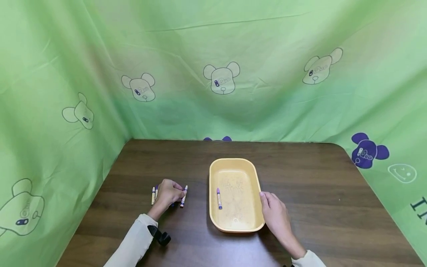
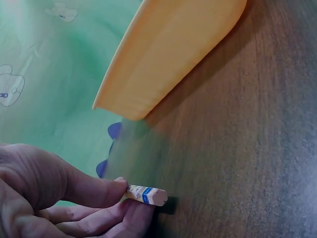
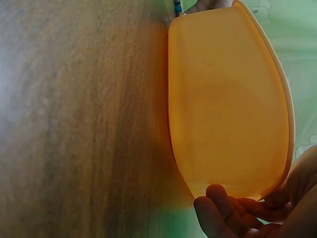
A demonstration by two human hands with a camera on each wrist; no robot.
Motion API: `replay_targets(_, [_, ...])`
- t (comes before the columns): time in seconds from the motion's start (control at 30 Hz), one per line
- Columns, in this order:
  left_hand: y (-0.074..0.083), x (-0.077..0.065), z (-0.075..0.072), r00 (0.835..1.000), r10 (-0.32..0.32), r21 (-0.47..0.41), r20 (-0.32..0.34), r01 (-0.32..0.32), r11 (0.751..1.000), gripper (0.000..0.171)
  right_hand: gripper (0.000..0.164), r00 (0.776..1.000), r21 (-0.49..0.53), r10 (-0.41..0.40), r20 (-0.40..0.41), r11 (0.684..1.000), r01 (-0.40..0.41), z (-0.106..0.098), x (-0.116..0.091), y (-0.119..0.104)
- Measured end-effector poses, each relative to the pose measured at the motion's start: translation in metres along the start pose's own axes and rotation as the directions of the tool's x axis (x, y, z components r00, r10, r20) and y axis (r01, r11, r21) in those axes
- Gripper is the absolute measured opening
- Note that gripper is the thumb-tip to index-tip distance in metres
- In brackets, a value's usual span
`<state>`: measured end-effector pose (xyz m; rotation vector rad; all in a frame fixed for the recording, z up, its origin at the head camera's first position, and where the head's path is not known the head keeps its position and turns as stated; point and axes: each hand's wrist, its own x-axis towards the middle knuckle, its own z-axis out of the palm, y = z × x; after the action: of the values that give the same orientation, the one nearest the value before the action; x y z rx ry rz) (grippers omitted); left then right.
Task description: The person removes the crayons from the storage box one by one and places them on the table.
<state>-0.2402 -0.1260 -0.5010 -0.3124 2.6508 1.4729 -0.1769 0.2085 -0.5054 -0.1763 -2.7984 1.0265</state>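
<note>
Between thumb and fingers my left hand [image 1: 169,194] pinches a pale crayon [image 1: 184,197] over the table, left of the yellow plastic tray [image 1: 236,227]. The left wrist view shows this crayon's blunt end and blue-banded wrapper [image 2: 147,194] poking out past the fingertips. More crayons [image 1: 154,195] lie beside that hand, some partly hidden by it. A purple crayon [image 1: 219,199] lies inside the tray near its left wall. My right hand [image 1: 275,213] grips the tray's right side, thumb at the rim and fingers against the outer wall, as the right wrist view shows [image 3: 223,210].
A dark wooden table [image 1: 317,193] carries everything. Green cloth [image 1: 180,115] printed with bear heads hangs behind it and along both sides. A black strap with a small device [image 1: 160,236] sits on my left wrist over a light sleeve [image 1: 133,241].
</note>
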Motion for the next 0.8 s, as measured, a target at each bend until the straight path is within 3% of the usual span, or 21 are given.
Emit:
replay_targets(0.07, [0.001,-0.001,0.001,1.000,-0.001,0.022,-0.013,0.002,1.000,0.012,0.039,1.000,0.000,-0.001,0.000,1.000,0.001,-0.001,0.000,0.000])
replay_targets(0.27, [0.002,-0.003,0.004,1.000,-0.007,-0.049,-0.018,0.006,0.999,0.011,0.040,1.000,0.008,-0.001,0.003,1.000,0.001,-0.005,0.001,0.000])
replay_targets(0.47, [0.008,-0.008,0.005,0.996,0.003,-0.051,-0.086,-0.007,0.999,0.012,0.038,1.000,0.012,-0.013,0.009,1.000,0.013,-0.003,-0.002,0.003])
replay_targets(0.67, [0.043,-0.012,0.014,0.996,0.059,-0.202,-0.062,-0.070,0.977,0.016,0.037,1.000,0.029,-0.030,-0.007,0.999,0.030,-0.001,-0.003,0.004])
replay_targets(0.8, [0.068,-0.016,0.026,0.990,0.140,-0.160,-0.031,-0.143,0.977,0.016,0.037,0.999,0.040,-0.030,-0.016,0.999,0.031,-0.002,-0.002,0.004])
